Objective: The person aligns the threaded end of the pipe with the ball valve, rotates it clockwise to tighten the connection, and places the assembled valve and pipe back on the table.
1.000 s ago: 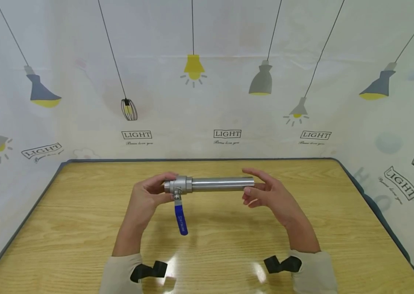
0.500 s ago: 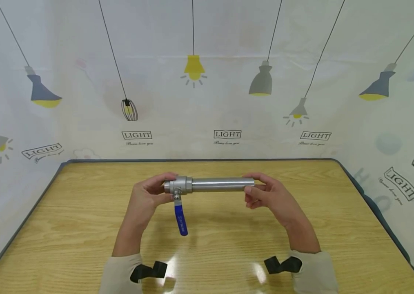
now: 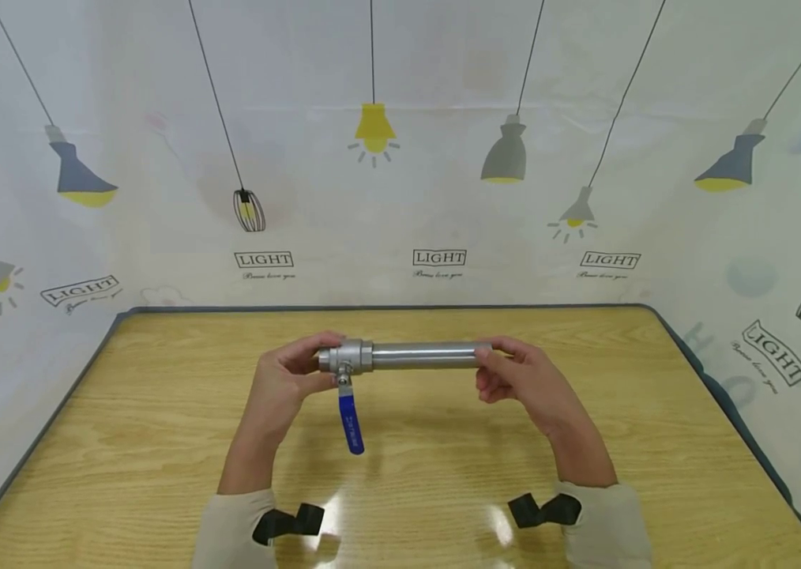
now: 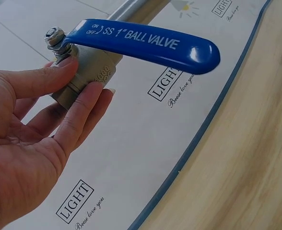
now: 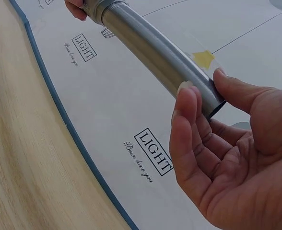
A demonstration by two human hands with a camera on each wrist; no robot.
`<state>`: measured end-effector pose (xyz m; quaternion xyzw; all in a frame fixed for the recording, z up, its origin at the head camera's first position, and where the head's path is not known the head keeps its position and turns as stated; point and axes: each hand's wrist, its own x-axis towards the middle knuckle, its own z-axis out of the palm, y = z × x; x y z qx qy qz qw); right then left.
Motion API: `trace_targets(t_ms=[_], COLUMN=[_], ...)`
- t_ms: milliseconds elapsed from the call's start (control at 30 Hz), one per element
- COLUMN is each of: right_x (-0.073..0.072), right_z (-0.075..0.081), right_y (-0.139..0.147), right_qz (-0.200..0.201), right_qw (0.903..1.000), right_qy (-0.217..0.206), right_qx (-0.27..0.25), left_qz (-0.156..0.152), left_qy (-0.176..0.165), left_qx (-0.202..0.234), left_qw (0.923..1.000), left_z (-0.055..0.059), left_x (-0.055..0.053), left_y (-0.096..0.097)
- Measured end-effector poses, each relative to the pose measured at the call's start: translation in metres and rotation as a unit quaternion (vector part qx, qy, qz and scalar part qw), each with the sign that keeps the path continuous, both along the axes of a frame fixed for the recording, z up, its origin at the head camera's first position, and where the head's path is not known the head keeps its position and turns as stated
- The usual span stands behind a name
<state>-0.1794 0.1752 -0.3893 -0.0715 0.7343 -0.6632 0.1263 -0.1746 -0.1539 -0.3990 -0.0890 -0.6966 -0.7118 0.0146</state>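
Note:
A silver ball valve is joined to the left end of a straight metal pipe, and both are held level above the table. My left hand grips the valve body between thumb and fingers. From the valve a blue lever handle hangs toward me; in the left wrist view the lever reads "1" BALL VALVE". At the pipe's free right end, my right hand pinches it between thumb and fingers. The right wrist view shows the pipe with its open end beside my palm.
Below the hands lies a wood-grain table with a dark blue edge. Pale cloth walls printed with lamps and "LIGHT" labels enclose it at the back and sides. Black straps sit on both sleeve cuffs.
My right hand's raised fingers have come down onto the pipe's end, and the thumb has moved up onto it. The left hand and valve have stayed in place.

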Motion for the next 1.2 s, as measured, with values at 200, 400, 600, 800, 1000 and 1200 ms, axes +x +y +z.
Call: trace_targets(t_ms=[200, 400, 600, 800, 1000, 1200], right_x=[0.0001, 0.0005, 0.0006, 0.0007, 0.0014, 0.0013], right_z=[0.0014, 0.0032, 0.0021, 0.0009, 0.0016, 0.0022], right_y=[-0.0011, -0.0011, 0.0016, 0.0028, 0.0015, 0.0008], right_qz=[-0.007, -0.005, 0.016, 0.023, 0.014, 0.013], right_qw=[0.9998, 0.9999, 0.9996, 0.9990, 0.9994, 0.9999], right_qy=[-0.003, 0.001, 0.022, 0.033, 0.024, 0.004], right_qx=[0.017, 0.016, 0.010, 0.017, 0.019, 0.007], left_qz=[0.001, 0.000, 0.004, 0.004, 0.002, 0.000], left_qy=[-0.001, -0.001, -0.001, -0.001, -0.003, -0.003], left_qx=[-0.003, -0.007, -0.008, -0.008, -0.007, -0.005], left_qw=[1.0000, 1.0000, 1.0000, 1.0000, 1.0000, 1.0000], left_z=[-0.0010, -0.0013, -0.0014, -0.0012, -0.0008, -0.0004], left_x=[-0.0001, -0.0001, -0.0004, -0.0005, 0.0001, 0.0003], left_y=[-0.0004, -0.0005, -0.0004, -0.0004, -0.0007, -0.0009])
